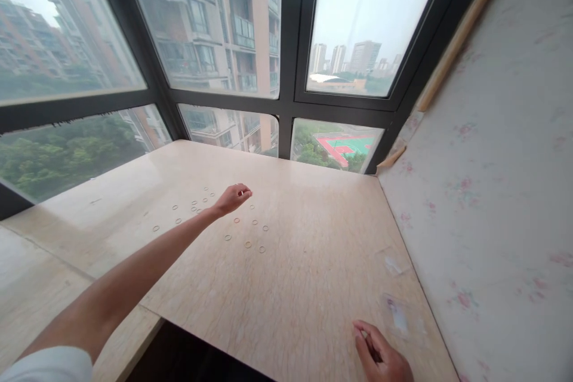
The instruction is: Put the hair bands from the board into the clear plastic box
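Observation:
My left hand [234,198] reaches far over the pale stone sill [322,233], fingers pinched together. Whatever those fingertips hold is too small to make out. Several thin rings lie flat around it: a reddish ring [237,221] just below, a yellowish ring [248,245] nearer to me, and a pale ring [175,208] among a scattered group on the left. My forearm passes close over some of them. At the lower right, my right hand [384,353] is curled near the sill, thumb and fingers closed; anything between them cannot be seen clearly.
Clear plastic packaging [398,316] lies beside my right hand, with another clear piece [393,262] farther back. Dark window frames [286,59] border the sill's far side. A flowered wall [492,191] closes the right side. A dark gap [188,352] opens below the front edge.

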